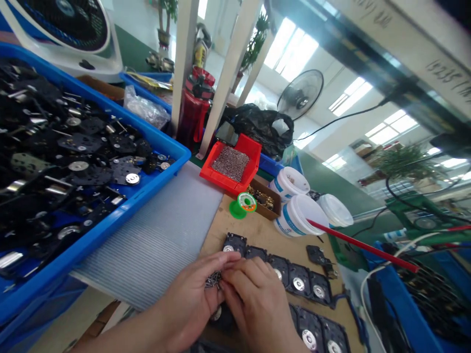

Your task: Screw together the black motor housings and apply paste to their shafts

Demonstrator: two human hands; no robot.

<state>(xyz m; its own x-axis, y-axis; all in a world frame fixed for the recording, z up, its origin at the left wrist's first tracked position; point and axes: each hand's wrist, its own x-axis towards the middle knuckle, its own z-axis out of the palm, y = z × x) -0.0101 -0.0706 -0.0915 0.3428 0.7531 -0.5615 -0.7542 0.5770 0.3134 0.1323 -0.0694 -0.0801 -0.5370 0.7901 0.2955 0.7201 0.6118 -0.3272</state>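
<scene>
Cupped low in the middle of the view, my left hand [189,296] holds a small heap of silvery screws [212,280] in its palm. My right hand [259,294] meets it from the right, its fingers bent together at the screws; whatever is between those fingertips is hidden. Beneath and beyond both hands, black mechanism units [299,283] with round silver discs lie in two rows on a brown board [209,240]. My hands cover part of these rows. A separate black part [319,257] lies to the right of the far row.
A large blue tray [158,184] of black assemblies stands at left. Ahead are a red bin [235,185] full of small metal pieces, a green spool [238,210], a cardboard box [270,213] of brass parts and white tubs [290,223]. A red rod [364,245] slants across the right.
</scene>
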